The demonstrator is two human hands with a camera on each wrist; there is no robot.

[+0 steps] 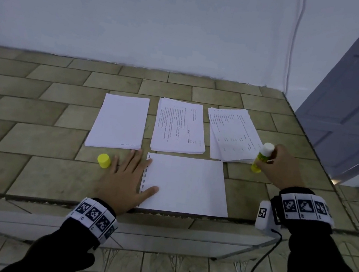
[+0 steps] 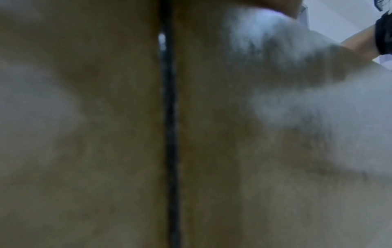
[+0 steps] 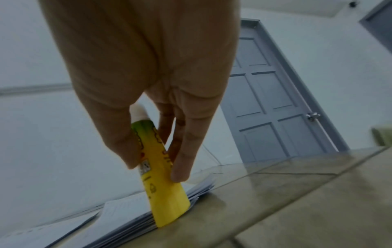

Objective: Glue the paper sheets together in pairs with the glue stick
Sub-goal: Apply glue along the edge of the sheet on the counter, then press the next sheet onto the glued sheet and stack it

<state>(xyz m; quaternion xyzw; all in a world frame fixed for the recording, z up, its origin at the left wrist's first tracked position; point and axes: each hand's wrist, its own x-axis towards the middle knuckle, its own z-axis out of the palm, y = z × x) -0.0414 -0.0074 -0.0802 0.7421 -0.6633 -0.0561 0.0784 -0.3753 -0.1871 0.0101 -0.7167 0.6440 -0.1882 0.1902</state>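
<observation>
Pinning a blank sheet (image 1: 184, 184) flat with the spread, straight fingers of the left hand (image 1: 125, 181), a person works at a tiled worktop (image 1: 36, 140) while the right hand (image 1: 282, 164) curls thumb and fingers around an uncapped glue stick (image 1: 262, 157). The stick stands nearly upright, white tip uppermost; its yellow base appears to rest on the worktop against the near corner of a fanned stack of printed pages (image 1: 233, 134). Whether the stick is being set down or lifted cannot be told. Just beyond the left fingertips lies a stack of blank sheets (image 1: 118, 122), with a second printed stack (image 1: 178, 126) beyond the pinned sheet. The yellow cap (image 1: 103, 160) stands just outside the left hand's little finger.

The paper looks thin, light and limp, likely to slide or buckle under the glue stroke, so holding it down near one edge, as the left hand does, seems sound. The stick appears rigid, light and smooth-sided; a grip around the mid-barrel, clear of the sticky tip, should serve best.
</observation>
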